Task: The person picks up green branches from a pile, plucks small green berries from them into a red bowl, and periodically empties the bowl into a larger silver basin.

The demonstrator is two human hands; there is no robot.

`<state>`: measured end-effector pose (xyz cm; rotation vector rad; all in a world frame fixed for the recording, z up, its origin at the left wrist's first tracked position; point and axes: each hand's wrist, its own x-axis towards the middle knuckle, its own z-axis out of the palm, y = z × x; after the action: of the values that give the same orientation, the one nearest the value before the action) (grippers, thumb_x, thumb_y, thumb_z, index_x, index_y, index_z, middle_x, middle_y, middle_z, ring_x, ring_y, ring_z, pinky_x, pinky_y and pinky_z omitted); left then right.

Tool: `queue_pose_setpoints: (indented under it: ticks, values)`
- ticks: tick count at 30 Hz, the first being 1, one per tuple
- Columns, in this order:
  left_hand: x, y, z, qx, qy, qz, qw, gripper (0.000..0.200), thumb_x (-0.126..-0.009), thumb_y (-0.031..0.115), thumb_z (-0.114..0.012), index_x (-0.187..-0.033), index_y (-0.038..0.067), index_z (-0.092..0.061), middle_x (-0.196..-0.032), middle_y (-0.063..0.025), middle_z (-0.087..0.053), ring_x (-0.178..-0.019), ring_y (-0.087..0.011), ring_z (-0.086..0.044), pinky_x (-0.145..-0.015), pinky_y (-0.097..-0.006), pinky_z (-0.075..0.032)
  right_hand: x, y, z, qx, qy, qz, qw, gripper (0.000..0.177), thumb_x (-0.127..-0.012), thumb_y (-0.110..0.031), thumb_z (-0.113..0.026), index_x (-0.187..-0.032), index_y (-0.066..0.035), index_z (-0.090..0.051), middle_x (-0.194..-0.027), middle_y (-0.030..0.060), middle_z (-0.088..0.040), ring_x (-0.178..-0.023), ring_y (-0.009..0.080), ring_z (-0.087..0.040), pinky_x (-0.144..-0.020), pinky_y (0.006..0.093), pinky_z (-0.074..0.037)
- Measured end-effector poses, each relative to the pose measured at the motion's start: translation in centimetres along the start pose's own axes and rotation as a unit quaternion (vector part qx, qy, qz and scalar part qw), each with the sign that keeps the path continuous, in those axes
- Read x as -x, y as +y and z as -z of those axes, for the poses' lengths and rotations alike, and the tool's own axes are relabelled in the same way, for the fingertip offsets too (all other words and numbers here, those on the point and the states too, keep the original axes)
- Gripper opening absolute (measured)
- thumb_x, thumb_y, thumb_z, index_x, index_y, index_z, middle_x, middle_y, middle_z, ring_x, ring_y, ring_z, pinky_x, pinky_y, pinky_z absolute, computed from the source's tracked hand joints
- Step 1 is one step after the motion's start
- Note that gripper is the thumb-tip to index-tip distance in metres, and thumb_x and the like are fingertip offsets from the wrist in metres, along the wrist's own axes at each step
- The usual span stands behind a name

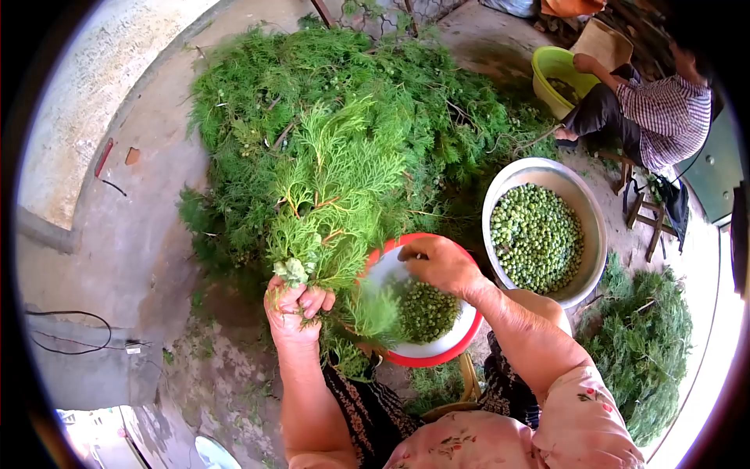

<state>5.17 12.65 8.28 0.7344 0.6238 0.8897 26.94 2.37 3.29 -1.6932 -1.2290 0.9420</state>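
1. Sprig point(328, 195) of feathery flat fronds stands upright in the left hand point(291, 313), grip pressed tight round its stems.
2. Over the red-rimmed bowl point(428, 361) (round, white inside) hovers the right hand point(441, 264), grip pinched together on something too small to tell.
3. Pebbly green berries point(426, 311) lie in that bowl and in the shiny metal basin point(539, 172) beside it.

I'm seeing soft, even daylight filling the view, with the pale concrete floor point(707, 328) at the right edge blowing out to white. The fisheye lens is bending everything toward a black rim, and the feathery green sprig point(375, 311) is smearing with motion blur.
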Motion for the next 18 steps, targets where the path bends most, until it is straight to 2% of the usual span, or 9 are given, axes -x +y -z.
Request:
queue_pose_setpoints:
  ticks: [3,4,6,9,12,15,16,17,18]
  values:
    - [-0.1,0.3,0.1,-0.003,-0.016,0.003,1.0,0.017,-0.071,0.015,-0.065,-0.079,0.009,-0.051,-0.05,0.0027,-0.038,-0.038,-0.0105,-0.033,-0.047,-0.0319,-0.033,0.1,1.4,-0.8,0.099,-0.011,0.077,0.992,0.027,-0.077,-0.017,-0.059,-0.099,-0.003,-0.063,-0.092,0.0173,-0.064,-0.087,0.0333,-0.06,-0.079,0.0362,-0.047]
    - [-0.1,0.3,-0.1,-0.013,-0.024,0.002,1.0,0.018,-0.073,0.017,-0.066,-0.079,0.01,-0.051,-0.049,0.0036,-0.038,-0.037,-0.0099,-0.033,-0.047,-0.0311,-0.033,0.3,0.8,-0.4,0.08,-0.035,0.047,0.995,0.025,-0.078,-0.015,-0.059,-0.099,-0.003,-0.064,-0.092,0.0175,-0.064,-0.087,0.0315,-0.061,-0.079,0.0348,-0.047]
    - [-0.1,0.1,-0.5,-0.014,-0.038,0.002,0.999,0.017,-0.075,0.017,-0.066,-0.078,0.01,-0.051,-0.049,0.0045,-0.038,-0.037,-0.0095,-0.033,-0.047,-0.0303,-0.033,0.7,-1.3,0.2,-0.007,0.014,-0.033,0.999,0.023,-0.08,-0.015,-0.058,-0.1,-0.003,-0.064,-0.09,0.0166,-0.064,-0.084,0.028,-0.062,-0.077,0.0332,-0.048]
    - [0.0,0.2,-1.6,-0.035,-0.01,0.025,0.999,0.015,-0.076,0.015,-0.064,-0.08,0.008,-0.052,-0.05,0.0042,-0.037,-0.037,-0.0097,-0.033,-0.047,-0.0305,-0.033,0.8,-3.7,0.6,-0.136,0.113,-0.059,0.982,0.017,-0.084,-0.011,-0.059,-0.098,-0.002,-0.064,-0.082,0.0101,-0.064,-0.071,0.0148,-0.061,-0.068,0.0268,-0.048]
    - [-0.1,-0.7,-1.9,-0.061,-0.014,0.034,0.997,0.017,-0.076,0.014,-0.063,-0.087,0.004,-0.055,-0.051,0.0039,-0.036,-0.037,-0.0097,-0.033,-0.047,-0.0313,-0.035,0.5,-4.1,0.2,-0.263,0.187,0.089,0.942,0.013,-0.084,-0.003,-0.06,-0.096,-0.002,-0.064,-0.078,0.0046,-0.062,-0.069,0.0078,-0.058,-0.063,0.0222,-0.047]
    - [-0.4,-1.7,-1.9,-0.081,-0.031,0.052,0.995,0.013,-0.078,0.013,-0.06,-0.085,0.003,-0.057,-0.051,0.0031,-0.037,-0.037,-0.0095,-0.034,-0.045,-0.03,-0.037,0.6,-5.6,0.2,-0.173,0.175,0.211,0.946,0.022,-0.083,-0.002,-0.062,-0.104,0.0,-0.059,-0.091,0.0041,-0.058,-0.079,0.0105,-0.058,-0.072,0.0239,-0.049]
    - [-0.3,-1.9,-2.3,-0.095,-0.026,0.056,0.994,0.011,-0.078,0.012,-0.06,-0.084,0.003,-0.057,-0.05,0.003,-0.037,-0.037,-0.0093,-0.034,-0.044,-0.0292,-0.037,0.6,-5.9,0.0,-0.232,0.145,0.21,0.939,0.031,-0.08,-0.003,-0.066,-0.109,-0.001,-0.057,-0.098,0.004,-0.055,-0.081,0.0114,-0.057,-0.074,0.0244,-0.048]
    - [-0.3,-2.1,-2.8,-0.109,-0.02,0.06,0.992,0.01,-0.078,0.011,-0.059,-0.082,0.002,-0.057,-0.05,0.0028,-0.037,-0.037,-0.009,-0.034,-0.043,-0.0285,-0.037,0.5,-5.9,0.1,-0.198,0.13,0.23,0.944,0.042,-0.077,-0.007,-0.069,-0.115,-0.003,-0.052,-0.1,0.0041,-0.053,-0.082,0.0116,-0.055,-0.075,0.0243,-0.047]
    - [-0.3,-2.4,-3.1,-0.115,-0.001,0.056,0.992,0.008,-0.078,0.011,-0.058,-0.079,0.002,-0.056,-0.049,0.0025,-0.037,-0.036,-0.009,-0.033,-0.042,-0.0277,-0.037,0.8,-6.1,0.2,-0.213,0.106,0.186,0.953,0.047,-0.075,-0.013,-0.072,-0.117,-0.003,-0.051,-0.101,0.0047,-0.053,-0.083,0.0119,-0.055,-0.075,0.0247,-0.047]
